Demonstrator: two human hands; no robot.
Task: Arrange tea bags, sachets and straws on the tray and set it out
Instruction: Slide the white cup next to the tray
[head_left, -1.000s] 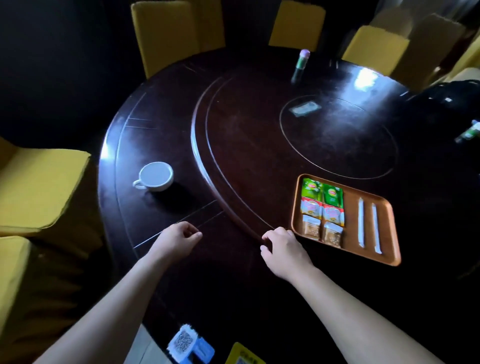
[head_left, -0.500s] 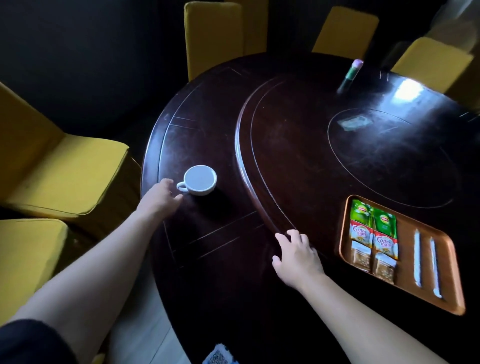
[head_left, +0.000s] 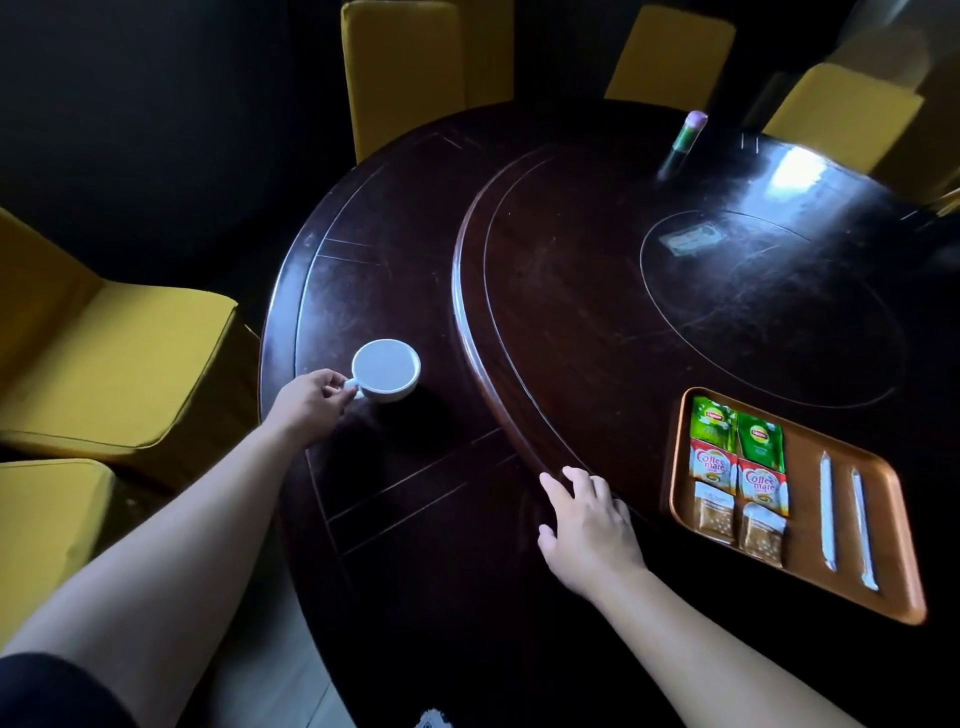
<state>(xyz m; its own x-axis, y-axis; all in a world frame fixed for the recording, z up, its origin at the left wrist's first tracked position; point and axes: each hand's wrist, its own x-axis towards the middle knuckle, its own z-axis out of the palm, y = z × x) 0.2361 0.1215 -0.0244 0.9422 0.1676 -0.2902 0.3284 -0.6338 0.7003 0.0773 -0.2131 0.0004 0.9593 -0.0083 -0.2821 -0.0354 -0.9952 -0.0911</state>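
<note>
An orange tray (head_left: 901, 540) lies on the raised turntable at the right. It holds two green tea bags (head_left: 735, 431), two red-and-white creamer sachets (head_left: 737, 475) and two brown sugar sachets (head_left: 740, 525) in two columns. Two white wrapped straws (head_left: 844, 519) lie side by side to their right. A white cup (head_left: 387, 369) stands on the table's outer ring at the left. My left hand (head_left: 311, 402) pinches the cup's handle. My right hand (head_left: 589, 525) rests flat on the turntable's edge, left of the tray, fingers apart and holding nothing.
The round dark wooden table (head_left: 405, 519) has a raised turntable (head_left: 571, 312). A green bottle with a pink cap (head_left: 685, 137) stands at the far side, and a small card (head_left: 691, 239) lies near the centre. Yellow chairs (head_left: 119, 364) surround the table.
My left hand has reached left from the table's front to the cup and closed on its handle. My right hand spread its fingers on the turntable edge. The view swung left.
</note>
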